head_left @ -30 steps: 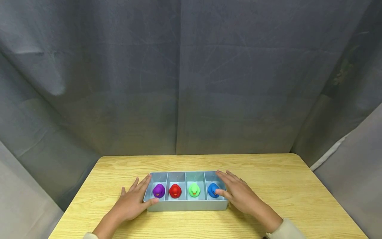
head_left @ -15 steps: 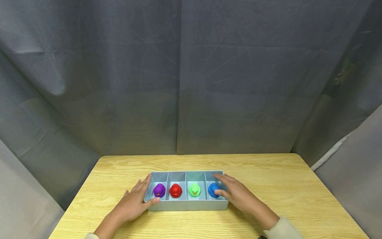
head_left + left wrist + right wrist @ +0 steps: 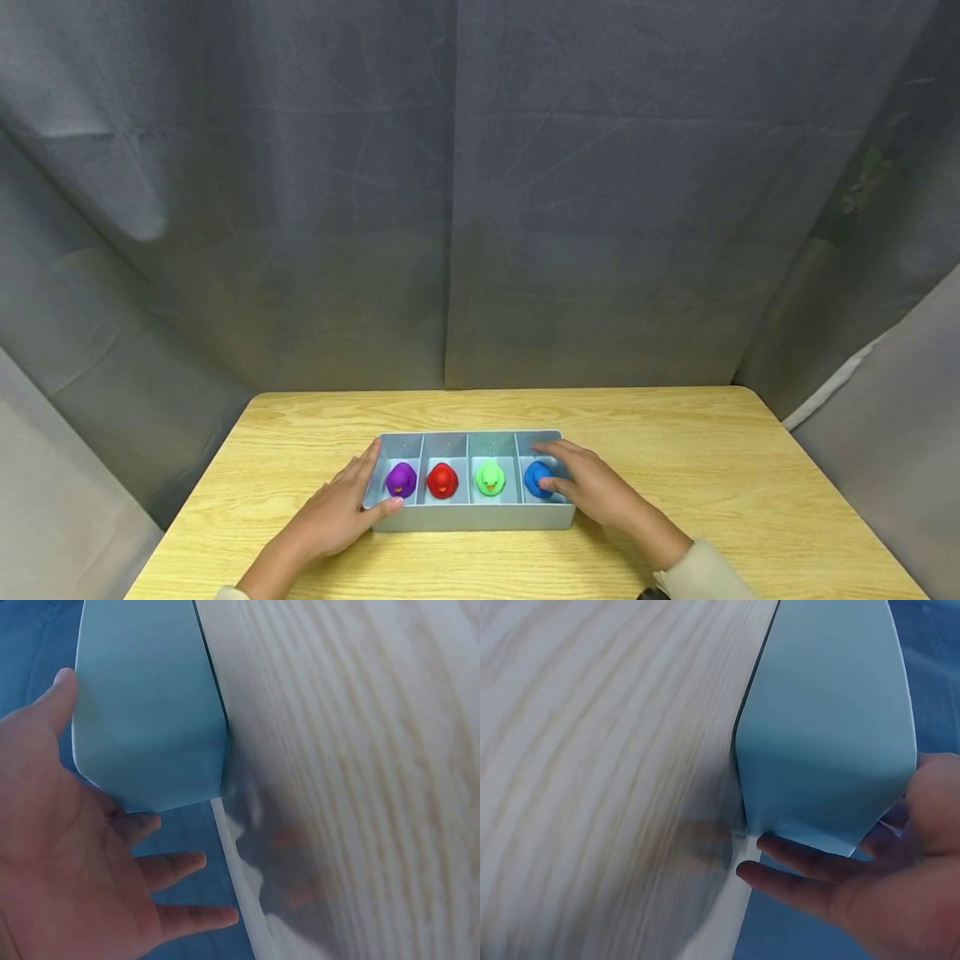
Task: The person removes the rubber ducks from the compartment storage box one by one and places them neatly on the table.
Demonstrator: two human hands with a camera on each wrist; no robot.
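Observation:
A pale blue-grey four-part box (image 3: 472,517) sits on the table, with one rubber duck per compartment: purple (image 3: 401,480), red (image 3: 442,481), green (image 3: 491,477) and blue (image 3: 537,479). My left hand (image 3: 335,510) rests at the box's left end, thumb over the front corner and the other fingers along the end. In the left wrist view three of its fingers stick out straight past the end wall. At the right end is my right hand (image 3: 600,490), its thumb overlapping the blue duck and a finger reaching over the far compartment. Two fairly straight fingers show low beside the end wall in the right wrist view.
The light wood table (image 3: 675,442) spreads behind and to both sides of the box. Grey curtains (image 3: 480,208) hang around it at the back and sides. A dark band (image 3: 653,593) shows by the right sleeve (image 3: 703,573).
My right hand's fingers have drawn closer together and bent slightly over the box's right end. The left hand's fingers have come nearer to each other. Ducks stay in their compartments.

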